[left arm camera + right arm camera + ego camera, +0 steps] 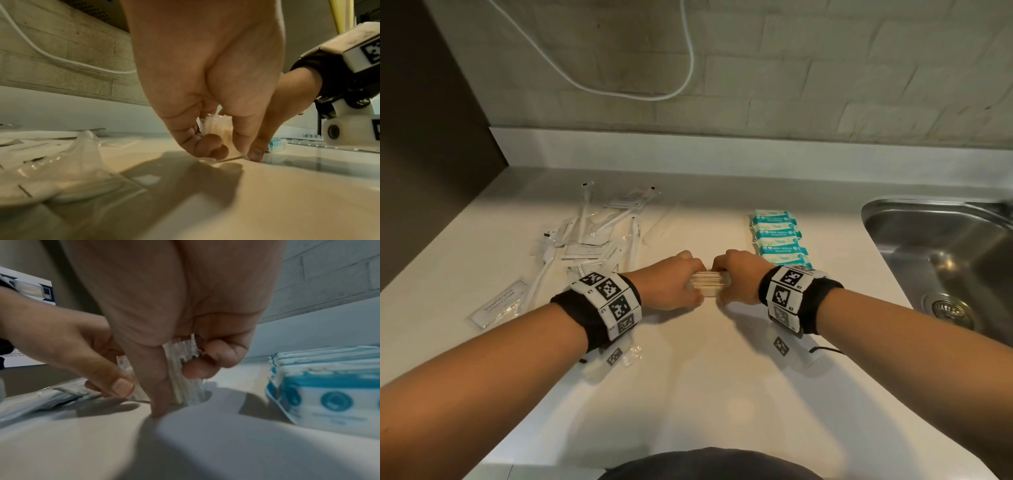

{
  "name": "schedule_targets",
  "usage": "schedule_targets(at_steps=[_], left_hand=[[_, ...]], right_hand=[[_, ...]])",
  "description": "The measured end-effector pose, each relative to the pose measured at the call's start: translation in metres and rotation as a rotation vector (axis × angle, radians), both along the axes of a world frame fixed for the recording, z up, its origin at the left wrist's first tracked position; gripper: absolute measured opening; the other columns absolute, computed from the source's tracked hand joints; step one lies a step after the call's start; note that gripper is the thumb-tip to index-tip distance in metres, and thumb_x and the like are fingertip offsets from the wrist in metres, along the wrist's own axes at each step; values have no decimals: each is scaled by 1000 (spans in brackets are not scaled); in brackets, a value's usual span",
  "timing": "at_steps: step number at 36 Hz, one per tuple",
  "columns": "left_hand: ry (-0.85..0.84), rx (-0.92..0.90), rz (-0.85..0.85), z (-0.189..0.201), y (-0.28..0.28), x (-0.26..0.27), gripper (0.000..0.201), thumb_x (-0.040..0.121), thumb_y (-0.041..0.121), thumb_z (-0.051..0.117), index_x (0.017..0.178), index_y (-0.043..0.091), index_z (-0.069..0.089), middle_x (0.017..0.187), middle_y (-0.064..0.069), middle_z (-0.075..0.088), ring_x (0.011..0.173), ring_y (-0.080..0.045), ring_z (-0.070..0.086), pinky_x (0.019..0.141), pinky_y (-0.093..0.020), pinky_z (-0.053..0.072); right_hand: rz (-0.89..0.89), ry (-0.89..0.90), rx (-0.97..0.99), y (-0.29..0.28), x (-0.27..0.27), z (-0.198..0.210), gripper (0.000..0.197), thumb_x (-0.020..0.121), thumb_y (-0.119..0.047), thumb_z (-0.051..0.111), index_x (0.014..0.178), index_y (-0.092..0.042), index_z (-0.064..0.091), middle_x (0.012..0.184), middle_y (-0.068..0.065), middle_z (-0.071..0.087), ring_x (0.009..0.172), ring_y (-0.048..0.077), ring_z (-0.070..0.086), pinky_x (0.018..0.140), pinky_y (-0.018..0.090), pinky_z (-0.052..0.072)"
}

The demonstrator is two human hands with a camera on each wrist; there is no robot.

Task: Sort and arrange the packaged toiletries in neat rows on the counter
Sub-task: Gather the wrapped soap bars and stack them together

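A bundle of thin clear-wrapped packets [709, 283] stands on edge on the white counter [705, 377], squeezed between both hands. My left hand [676, 282] grips its left end, the fingers curled round the bundle [216, 131]. My right hand [736, 279] grips the right end of the bundle [183, 373], thumb tip touching the counter. A row of teal-and-white wipe packs [779, 240] lies just right of my right hand, and the wipe packs [327, 394] appear close in the right wrist view. A loose pile of clear-wrapped toothbrushes and sachets [592, 233] lies to the left.
A steel sink [941, 260] opens at the right edge of the counter. A shampoo sachet [498, 305] lies alone at the near left. A white cable [654, 92] hangs on the tiled wall behind. Crinkled clear wrappers [61, 162] sit under my left wrist.
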State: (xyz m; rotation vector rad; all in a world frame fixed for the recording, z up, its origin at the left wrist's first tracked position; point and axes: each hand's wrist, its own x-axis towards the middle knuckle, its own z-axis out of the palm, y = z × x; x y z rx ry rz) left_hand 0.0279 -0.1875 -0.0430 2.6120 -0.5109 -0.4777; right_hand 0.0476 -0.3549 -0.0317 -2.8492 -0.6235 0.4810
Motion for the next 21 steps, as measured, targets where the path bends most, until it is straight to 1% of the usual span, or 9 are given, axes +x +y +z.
schedule_targets(at_steps=[3, 8, 10, 12, 13, 15, 17, 19, 21], left_hand=[[4, -18, 13, -3, 1, 2, 34, 91, 31, 65, 121, 17, 57, 110, -1, 47, 89, -17, 55, 77, -26, 44], [-9, -38, 31, -6, 3, 5, 33, 93, 32, 63, 122, 16, 58, 106, 1, 47, 89, -17, 53, 74, -25, 37], [-4, -44, 32, -4, 4, 7, 34, 94, 33, 62, 122, 15, 59, 105, 0, 48, 88, -16, 53, 74, -25, 37], [-4, -71, 40, 1, 4, 9, 37, 94, 34, 62, 127, 16, 57, 108, -1, 51, 89, -16, 53, 74, -26, 38], [-13, -89, 46, 5, 4, 12, 40, 94, 34, 62, 130, 17, 55, 111, -1, 53, 90, -15, 54, 75, -26, 39], [-23, -121, 75, 13, 4, 16, 48, 93, 34, 63, 136, 20, 49, 117, 0, 57, 90, -12, 57, 75, -25, 43], [-7, -185, 129, 23, 5, 24, 52, 90, 33, 67, 136, 25, 44, 112, 4, 58, 80, -11, 61, 68, -25, 49], [-23, -235, 172, 33, 6, 35, 51, 87, 34, 71, 130, 27, 44, 105, 5, 56, 75, -11, 59, 63, -28, 49], [-56, -267, 198, 43, 7, 48, 49, 84, 36, 74, 123, 27, 47, 95, 7, 55, 75, -10, 54, 65, -27, 44]], right_hand=[[3, 14, 8, 0, 2, -1, 40, 73, -27, 79, 107, -20, 61, 97, -1, 58, 89, 19, 59, 75, 28, 47], [-50, 75, 106, -6, 3, 2, 54, 68, -41, 83, 111, -20, 59, 100, -1, 65, 90, 19, 59, 78, 30, 49], [-65, 76, 142, -10, 6, 5, 50, 72, -38, 81, 111, -20, 56, 100, -1, 64, 84, 17, 59, 68, 25, 48], [-78, 74, 163, -14, 9, 9, 42, 76, -35, 78, 107, -19, 55, 95, -2, 62, 74, 12, 56, 55, 20, 42], [-88, 73, 169, -16, 12, 11, 39, 77, -35, 77, 106, -20, 55, 93, -3, 61, 72, 11, 55, 55, 20, 41], [-110, 73, 180, -18, 19, 16, 36, 77, -37, 77, 103, -23, 56, 94, -4, 61, 78, 13, 56, 66, 23, 46], [-130, 75, 198, -20, 29, 24, 35, 76, -39, 77, 100, -26, 55, 96, -4, 61, 84, 16, 58, 73, 27, 47], [-136, 72, 236, -22, 41, 35, 33, 75, -38, 78, 96, -27, 55, 90, -5, 59, 82, 16, 56, 66, 26, 42], [-147, 72, 278, -24, 53, 49, 34, 74, -36, 79, 96, -24, 56, 81, -8, 56, 75, 14, 54, 59, 24, 38]])
